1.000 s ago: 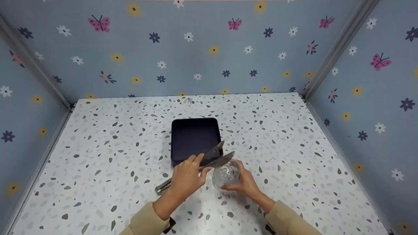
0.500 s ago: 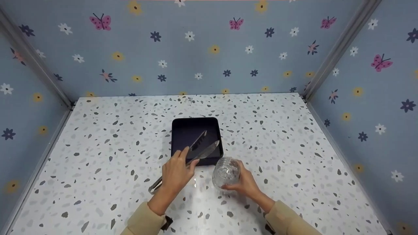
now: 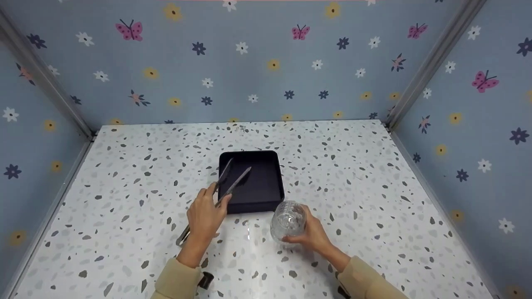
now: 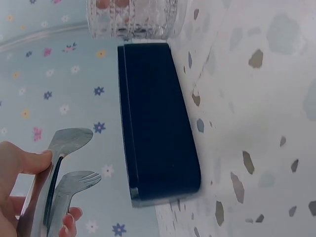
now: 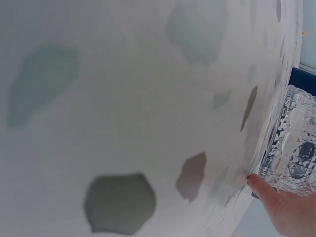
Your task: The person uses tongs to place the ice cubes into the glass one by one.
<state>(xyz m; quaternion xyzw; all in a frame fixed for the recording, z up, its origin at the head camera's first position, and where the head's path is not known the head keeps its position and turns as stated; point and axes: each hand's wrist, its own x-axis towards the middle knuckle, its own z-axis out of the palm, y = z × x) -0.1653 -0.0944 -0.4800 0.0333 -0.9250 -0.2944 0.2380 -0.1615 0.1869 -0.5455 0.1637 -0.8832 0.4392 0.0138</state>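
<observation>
Metal serving tongs are held between the thumb and fingers of my left hand. One tip is spoon-like and the other has fork prongs; the two tips stand apart with nothing between them. In the head view they lie over the left part of a dark square tray. My right hand grips the side of a clear cut-glass cup near the tray's front right corner. The cup's patterned wall shows in the right wrist view. What the cup holds, if anything, I cannot tell.
The speckled white tabletop surrounds the tray. Blue panels with flowers and butterflies, such as the back wall and the right wall, enclose it on the back and sides.
My left hand has carried the tongs leftward, from beside the cup to the tray's left part, and their tips now point farther away from me. My right hand and the cup stay put.
</observation>
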